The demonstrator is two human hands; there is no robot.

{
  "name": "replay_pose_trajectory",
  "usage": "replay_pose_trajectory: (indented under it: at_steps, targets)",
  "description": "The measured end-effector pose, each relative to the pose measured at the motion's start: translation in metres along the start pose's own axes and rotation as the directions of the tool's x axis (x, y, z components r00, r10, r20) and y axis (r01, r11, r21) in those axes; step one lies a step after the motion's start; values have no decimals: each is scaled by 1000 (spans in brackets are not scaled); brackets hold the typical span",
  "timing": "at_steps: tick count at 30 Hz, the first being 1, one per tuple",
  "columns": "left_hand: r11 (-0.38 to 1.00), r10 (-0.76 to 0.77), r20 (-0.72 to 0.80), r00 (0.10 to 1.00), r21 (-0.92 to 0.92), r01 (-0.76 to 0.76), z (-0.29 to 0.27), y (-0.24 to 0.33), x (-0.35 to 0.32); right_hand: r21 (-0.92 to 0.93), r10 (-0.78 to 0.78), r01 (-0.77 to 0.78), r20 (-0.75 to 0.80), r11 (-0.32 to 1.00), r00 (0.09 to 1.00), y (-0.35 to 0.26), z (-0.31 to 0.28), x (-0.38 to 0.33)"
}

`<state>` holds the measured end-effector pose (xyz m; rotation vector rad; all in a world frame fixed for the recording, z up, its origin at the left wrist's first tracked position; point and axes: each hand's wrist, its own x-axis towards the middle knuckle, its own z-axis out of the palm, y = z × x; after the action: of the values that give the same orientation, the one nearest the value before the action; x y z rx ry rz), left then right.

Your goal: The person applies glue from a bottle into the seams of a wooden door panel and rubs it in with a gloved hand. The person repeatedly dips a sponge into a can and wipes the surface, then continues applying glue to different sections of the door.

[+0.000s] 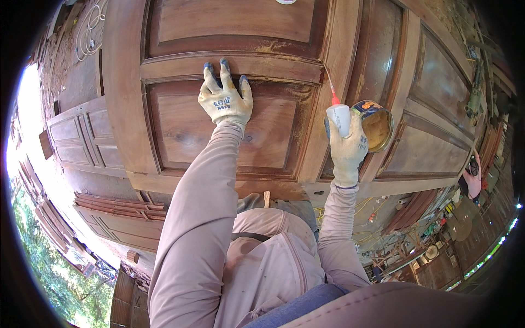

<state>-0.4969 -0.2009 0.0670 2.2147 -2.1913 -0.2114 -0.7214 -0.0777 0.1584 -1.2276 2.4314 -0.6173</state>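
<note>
My left hand (225, 98) lies flat on the wooden door (229, 131) in front of me, gloved fingers spread, the dark fingertips reaching over the moulding at the top edge of the recessed panel (180, 134). It grips nothing; it just presses on the wood. My right hand (346, 147) is well apart from it, off to the right, closed around a white squeeze bottle (340, 117) with a red nozzle (334, 98). A thin tube runs up from the nozzle toward the door's upright rail, but it is too fine for me to tell whether its tip touches the wood. The glove covers most of the bottle, so I see only its upper part.

Just beside that hand, on its right, sits an open round tin (376, 124) with a brownish inside. Whether it rests on the door or my fingers steady it I cannot tell, because the hand hides its left side. What is in it I cannot make out either.

The door's top is cut off by the upper edge of the view, and my own arm and body hide its lower middle. A pale round thing at the very top is mostly cropped. More panelled doors (82, 136) lie to the left, bent by the lens. To the far right the clutter is too small to read.
</note>
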Motion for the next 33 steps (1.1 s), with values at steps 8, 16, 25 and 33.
replay_pose_trajectory:
  at_steps: [8,16,25,33]
  targets:
    - [1000,0,0,1000,-16,0,-2,1,0,-28,-13,13,2,1000,1000,2,0,2]
    - [998,8,-41,999,-57,-10,-1,0,-1,10,-1,1,16,1000,1000,-2,-3,1]
    - [844,301,-474,827,-270,-463,2,-4,-9,405,104,-61,-86,912,991,12,8,-12]
    - [682,605,-60,794,-475,-556,-28,97,63,352,174,-104,-173,930,969,3,18,-22]
